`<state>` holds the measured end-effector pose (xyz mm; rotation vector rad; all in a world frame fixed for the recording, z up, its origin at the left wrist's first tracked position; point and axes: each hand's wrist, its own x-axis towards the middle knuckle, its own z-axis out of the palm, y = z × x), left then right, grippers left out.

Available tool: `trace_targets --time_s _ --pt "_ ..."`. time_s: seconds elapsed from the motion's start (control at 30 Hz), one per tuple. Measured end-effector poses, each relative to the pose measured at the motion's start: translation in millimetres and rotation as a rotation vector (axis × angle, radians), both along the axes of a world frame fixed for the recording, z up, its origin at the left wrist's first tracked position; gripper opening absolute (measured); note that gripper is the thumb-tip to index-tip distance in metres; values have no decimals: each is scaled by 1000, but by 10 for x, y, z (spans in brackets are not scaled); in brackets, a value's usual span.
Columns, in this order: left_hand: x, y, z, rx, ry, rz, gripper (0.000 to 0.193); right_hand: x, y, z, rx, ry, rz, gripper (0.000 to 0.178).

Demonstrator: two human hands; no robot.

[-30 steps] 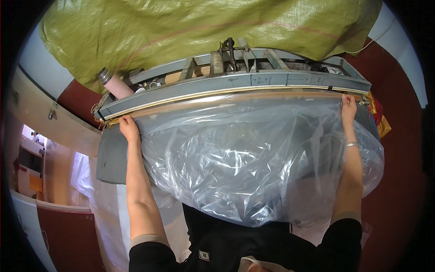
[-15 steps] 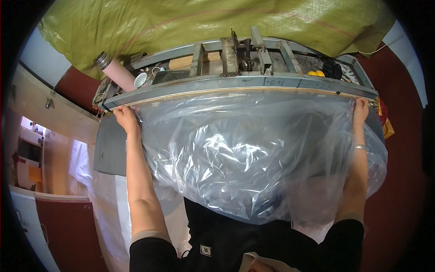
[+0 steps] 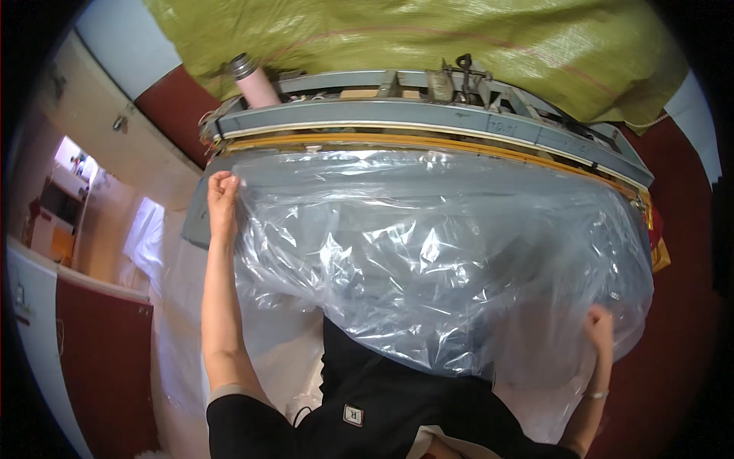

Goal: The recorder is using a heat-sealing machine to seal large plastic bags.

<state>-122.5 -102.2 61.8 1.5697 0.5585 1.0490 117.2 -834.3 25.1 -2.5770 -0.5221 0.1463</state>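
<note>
A large clear plastic sheet (image 3: 397, 252) drapes in shiny folds over the grey worktop and down the front of my black shirt. At its far left corner my left hand (image 3: 222, 200) is closed, pinching the sheet's edge. My right hand (image 3: 600, 325) is lower, in front of the sheet's right side, with its fingers curled; whether film is between them is hidden. Beyond the sheet runs a grey metal bar (image 3: 367, 115) of a frame, raised above an orange-yellow strip (image 3: 397, 141). Both hands are apart from the bar.
A pink flask (image 3: 257, 88) leans at the frame's far left. Behind the frame hangs a yellow-green woven tarp (image 3: 428, 38). A dark metal clamp (image 3: 464, 80) stands on the frame. Red and yellow material (image 3: 656, 237) hangs at the right end. A doorway (image 3: 76, 191) lies left.
The metal bar has lifted off the sheet, uncovering the orange-yellow strip. My right hand has left the far right corner and come towards me. My left hand has drawn slightly back from the bar.
</note>
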Motion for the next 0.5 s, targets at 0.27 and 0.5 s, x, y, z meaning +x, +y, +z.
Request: trace_targets --time_s 0.27,0.5 --pt "-320 1 -358 -76 75 111 13 -579 -425 -1616 -482 223 -88 27" --pt "-362 -98 -428 -121 99 156 9 -792 -1572 -1916 -548 -3 -589 22"
